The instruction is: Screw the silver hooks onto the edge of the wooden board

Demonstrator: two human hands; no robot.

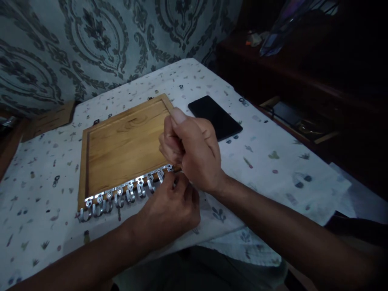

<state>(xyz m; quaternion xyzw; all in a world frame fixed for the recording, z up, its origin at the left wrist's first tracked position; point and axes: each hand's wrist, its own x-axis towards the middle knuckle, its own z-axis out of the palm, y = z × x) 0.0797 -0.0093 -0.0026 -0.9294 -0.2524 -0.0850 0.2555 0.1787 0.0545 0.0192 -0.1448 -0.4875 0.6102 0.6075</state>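
Observation:
A wooden board with a raised rim lies flat on the table. Along its near edge runs a silver metal hook rail, with several curved hooks hanging toward me. My left hand is closed at the right end of this rail, its fingertips pinched against it and hiding that end. Just above, my right hand makes a fist with the thumb on top, over the board's near right corner. Whatever lies inside that fist is hidden by the fingers.
A black tablet or phone lies right of the board on the white patterned tablecloth. Brown cardboard rests at the far left. Patterned wall covering rises behind. Dark furniture with an open drawer stands at right.

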